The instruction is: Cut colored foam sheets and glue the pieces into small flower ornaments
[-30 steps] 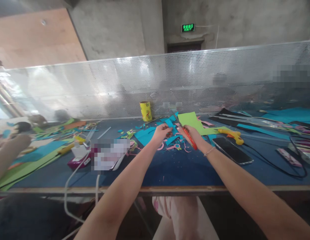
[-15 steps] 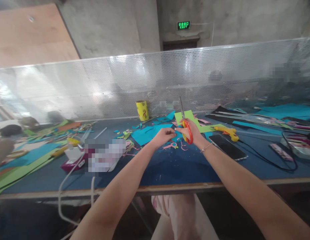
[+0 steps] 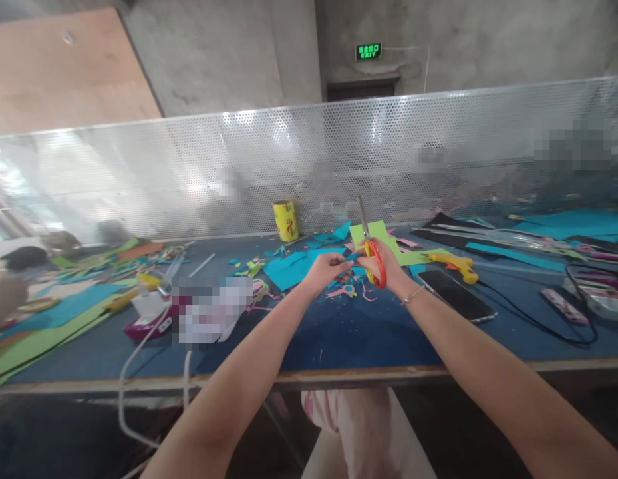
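My right hand (image 3: 388, 267) is closed around scissors (image 3: 378, 266) with red and yellow handles, their blades pointing up and away from me. Close beside it, my left hand (image 3: 326, 273) pinches a small piece of blue paper (image 3: 353, 257); the right fingertips are right at that piece too, and whether they grip it I cannot tell. Under and behind the hands lie a larger blue sheet (image 3: 287, 269) and a light green sheet (image 3: 371, 233). Pink paper scraps (image 3: 346, 291) are scattered just below the hands.
A yellow cardboard tube (image 3: 286, 221) stands before the perforated metal screen (image 3: 289, 159). To the right are a phone (image 3: 457, 295) and a yellow glue gun (image 3: 456, 266) with a black cord. A purple power strip (image 3: 146, 326) with white cable lies left. Another person's arm (image 3: 4, 299) shows far left.
Both hands stay close together, shifting only slightly. More of the blue piece shows between the fingertips now. The scissors keep their upward direction in the right hand.
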`<control>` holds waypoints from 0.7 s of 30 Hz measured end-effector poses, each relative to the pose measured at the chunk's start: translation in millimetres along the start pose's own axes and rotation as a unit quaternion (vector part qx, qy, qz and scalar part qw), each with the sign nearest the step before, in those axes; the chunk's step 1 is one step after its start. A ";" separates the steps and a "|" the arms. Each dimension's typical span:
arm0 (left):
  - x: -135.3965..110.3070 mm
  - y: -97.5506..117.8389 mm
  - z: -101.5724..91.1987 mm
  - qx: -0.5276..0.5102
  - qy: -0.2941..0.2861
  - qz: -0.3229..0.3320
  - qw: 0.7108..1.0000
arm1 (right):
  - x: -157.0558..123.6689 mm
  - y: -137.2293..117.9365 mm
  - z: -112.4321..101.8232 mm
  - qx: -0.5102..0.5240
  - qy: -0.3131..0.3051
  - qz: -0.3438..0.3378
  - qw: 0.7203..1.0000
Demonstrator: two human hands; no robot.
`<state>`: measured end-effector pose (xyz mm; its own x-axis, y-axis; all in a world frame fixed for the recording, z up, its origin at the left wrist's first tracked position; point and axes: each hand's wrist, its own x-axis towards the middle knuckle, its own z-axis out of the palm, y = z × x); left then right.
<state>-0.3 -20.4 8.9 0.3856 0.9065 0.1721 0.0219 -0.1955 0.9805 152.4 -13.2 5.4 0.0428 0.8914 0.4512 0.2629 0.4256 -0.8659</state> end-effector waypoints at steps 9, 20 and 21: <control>1.8 1.2 -3.5 -0.005 0.027 -0.031 0.999 | -1.1 -5.2 0.3 -0.057 0.017 -0.002 0.998; 4.6 -2.2 -7.2 -0.018 0.031 -0.038 0.999 | 4.1 2.5 -8.3 -0.076 0.043 -0.018 0.996; 4.8 -2.7 -7.3 -0.017 0.036 -0.039 0.998 | 4.3 3.8 -8.9 -0.073 0.043 -0.022 0.996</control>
<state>-5.3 -12.8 7.8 0.3165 0.9434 0.0994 0.0169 -0.1103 0.9938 162.1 -9.2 6.0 0.1088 0.8526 0.5111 0.4037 0.4320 -0.8065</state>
